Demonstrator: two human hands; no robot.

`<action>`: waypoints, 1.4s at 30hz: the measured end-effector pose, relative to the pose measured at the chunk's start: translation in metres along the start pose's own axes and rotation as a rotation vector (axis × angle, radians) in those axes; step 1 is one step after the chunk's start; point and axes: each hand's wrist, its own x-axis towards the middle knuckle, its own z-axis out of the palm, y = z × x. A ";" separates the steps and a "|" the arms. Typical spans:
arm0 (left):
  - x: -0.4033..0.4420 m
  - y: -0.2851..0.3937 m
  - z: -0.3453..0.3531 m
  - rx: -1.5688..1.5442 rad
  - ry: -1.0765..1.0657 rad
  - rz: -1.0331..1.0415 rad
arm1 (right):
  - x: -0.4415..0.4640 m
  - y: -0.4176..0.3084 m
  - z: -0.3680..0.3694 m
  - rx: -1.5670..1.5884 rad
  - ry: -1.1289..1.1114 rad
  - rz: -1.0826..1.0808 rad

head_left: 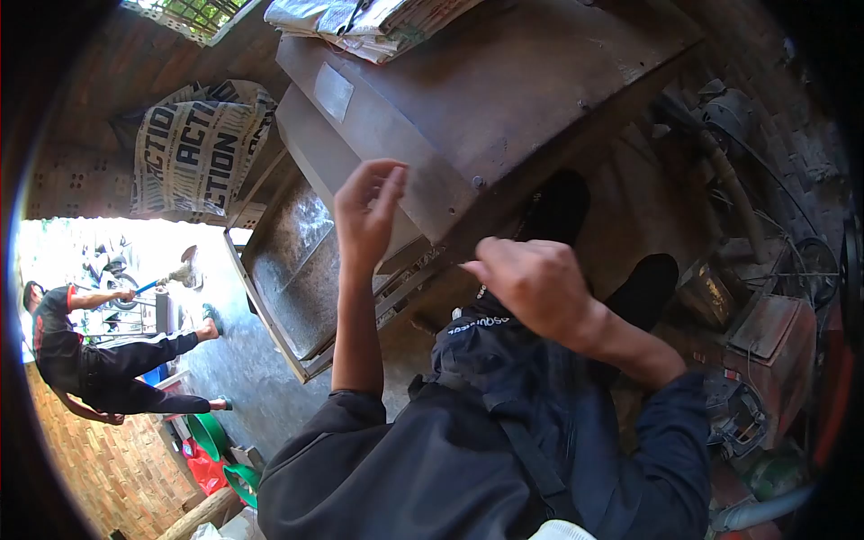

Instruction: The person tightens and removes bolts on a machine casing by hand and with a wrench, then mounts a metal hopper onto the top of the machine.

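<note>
My left hand (369, 214) is raised in front of a brown metal machine housing (504, 90), its fingers bent in toward the thumb. To the right, above my lap, my right hand (531, 283) is curled into a loose fist with the thumb side facing left. Whatever either hand may pinch is too small or hidden to make out. The two hands are apart. Below the left hand and forearm lies a metal tray (288, 261) with a raised frame, joined to the housing.
Folded sacks (369, 22) lie on top of the housing. A printed sack (202, 148) hangs at the left wall. Another person (99, 360) stands at the bright doorway with a blue-handled tool. Machinery with a wheel (814, 270) and cables is at my right; green baskets (207, 436) stand lower left.
</note>
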 end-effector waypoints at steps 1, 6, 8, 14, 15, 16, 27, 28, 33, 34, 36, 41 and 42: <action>0.000 0.005 0.005 0.098 -0.092 0.119 | -0.008 0.008 -0.003 0.090 0.068 0.078; 0.001 0.038 0.034 0.372 -0.256 0.368 | -0.045 0.044 -0.017 0.500 0.318 0.588; 0.004 0.037 0.033 0.467 -0.275 0.415 | -0.068 0.060 -0.014 0.583 0.372 0.718; 0.003 0.048 0.045 0.689 -0.255 0.462 | -0.120 0.091 -0.013 0.670 0.569 0.907; 0.003 0.050 0.049 0.743 -0.219 0.456 | -0.128 0.097 -0.011 0.686 0.602 0.919; 0.002 0.052 0.053 0.751 -0.222 0.457 | -0.134 0.101 -0.011 0.695 0.604 0.919; 0.007 0.075 0.054 0.992 -0.338 0.286 | -0.190 0.138 0.014 0.672 0.687 1.011; 0.008 0.074 0.052 0.796 -0.315 0.376 | -0.197 0.143 0.018 0.720 0.723 1.018; 0.013 0.067 0.044 0.785 -0.417 0.470 | -0.232 0.164 0.032 0.774 0.777 1.128; 0.013 0.069 0.047 0.823 -0.395 0.471 | -0.236 0.166 0.032 0.790 0.804 1.143; 0.013 0.070 0.052 0.858 -0.377 0.475 | -0.243 0.169 0.032 0.772 0.828 1.193; 0.012 0.065 0.054 1.113 -0.315 0.603 | -0.253 0.175 0.039 0.762 0.868 1.209; 0.012 0.064 0.053 1.120 -0.316 0.606 | -0.255 0.176 0.041 0.756 0.869 1.216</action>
